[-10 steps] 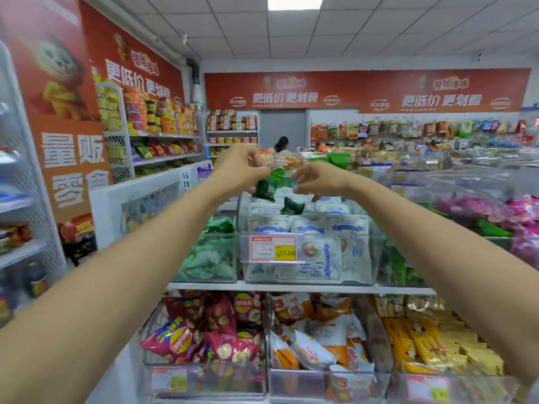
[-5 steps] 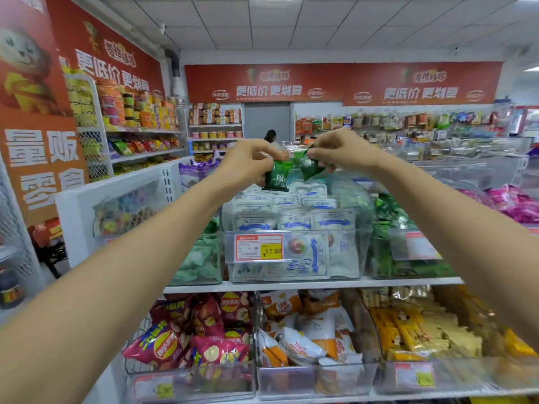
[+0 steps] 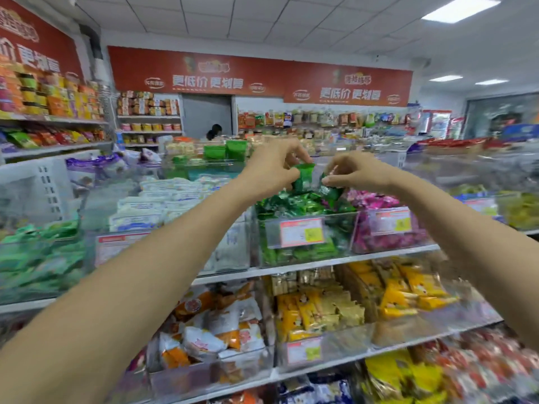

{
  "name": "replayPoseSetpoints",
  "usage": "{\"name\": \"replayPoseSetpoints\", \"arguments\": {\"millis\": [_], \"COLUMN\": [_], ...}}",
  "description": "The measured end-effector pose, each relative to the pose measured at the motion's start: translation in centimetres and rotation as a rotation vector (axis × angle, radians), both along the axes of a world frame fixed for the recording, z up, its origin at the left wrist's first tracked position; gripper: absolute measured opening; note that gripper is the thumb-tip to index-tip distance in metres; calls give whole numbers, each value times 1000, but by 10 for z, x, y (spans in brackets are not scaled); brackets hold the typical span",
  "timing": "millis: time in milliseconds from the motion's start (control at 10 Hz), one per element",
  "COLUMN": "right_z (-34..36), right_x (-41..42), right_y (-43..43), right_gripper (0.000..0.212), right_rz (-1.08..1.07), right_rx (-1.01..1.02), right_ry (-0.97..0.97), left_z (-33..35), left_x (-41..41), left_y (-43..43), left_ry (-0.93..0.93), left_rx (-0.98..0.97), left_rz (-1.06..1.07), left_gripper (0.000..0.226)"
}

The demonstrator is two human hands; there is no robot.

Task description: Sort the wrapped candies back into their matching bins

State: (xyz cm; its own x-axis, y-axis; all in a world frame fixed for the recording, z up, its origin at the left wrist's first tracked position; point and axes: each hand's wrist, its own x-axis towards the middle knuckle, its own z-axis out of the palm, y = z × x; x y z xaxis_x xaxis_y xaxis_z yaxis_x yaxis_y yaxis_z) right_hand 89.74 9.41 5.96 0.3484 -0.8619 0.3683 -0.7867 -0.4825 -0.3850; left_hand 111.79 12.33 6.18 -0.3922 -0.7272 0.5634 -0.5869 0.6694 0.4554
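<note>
- We have both hands up in the middle of the frame, just above the green bin, the clear tub on the upper shelf heaped with green wrappers.
- Our left hand pinches a green candy between thumb and fingertips, with the wrapper hanging down towards the heap. It's a light grip, we judge, so a small opening of the fingers would let it fall.
- Our right hand is clamped on a second green candy, thumb and forefinger closed on its upper end. This one sits lower, close to the pile. We cannot tell whether it touches.
- Why here? Both wrappers match the green of the heap beneath, so this looks like the right home for the pair.
- Just right of it in the frame sits the pink bin, and to the left lie the white packets. They are close enough that a loose drop could stray, which is why we hold over the middle of the green pile.
- Our read: dropping them in is the step in hand, and it is not yet done.
</note>
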Motion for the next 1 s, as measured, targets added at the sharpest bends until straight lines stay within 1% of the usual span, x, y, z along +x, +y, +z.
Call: {"name": "replayPoseSetpoints", "arguments": {"millis": [100, 200, 300, 400, 500, 600, 700, 800, 900, 1000], "right_z": [4, 5, -3, -8, -12, -24, -30, -26, -28, -27], "right_x": [7, 18, 31, 40, 44, 49, 44, 39, 40, 38], "right_y": [-1, -5, -16, -26, -33, -39, -43, -38, -26, -14], "right_gripper": [14, 19, 16, 10, 12, 16, 10, 25, 38, 34], "right_rz": [108, 192, 174, 152, 103, -5, -28, 5, 77, 143], "right_rx": [18, 222, 338, 289, 234, 28, -15, 27, -48, -176], "right_ry": [99, 163, 287, 334, 349, 387, 323, 355, 323, 135], "left_z": [-6, -9, -10, -12, -17, -23, -23, -25, -36, -44], "left_x": [-14, -17, -17, -19, -19, -20, -23, -24, -17, -12], "left_y": [-7, -8, -5, -3, -3, -7, -8, -8, -2, 10], "left_ry": [-273, -559, -769, -903, -999, -1123, -1122, -1028, -825, -605], "left_rx": [-73, -103, -91, -77, 1, 48, 65, -16, -168, -313], "left_rz": [132, 303, 408, 470, 501, 564, 602, 620, 615, 545], "left_gripper": [29, 29, 26, 35, 40, 47, 52, 51, 44, 37]}}
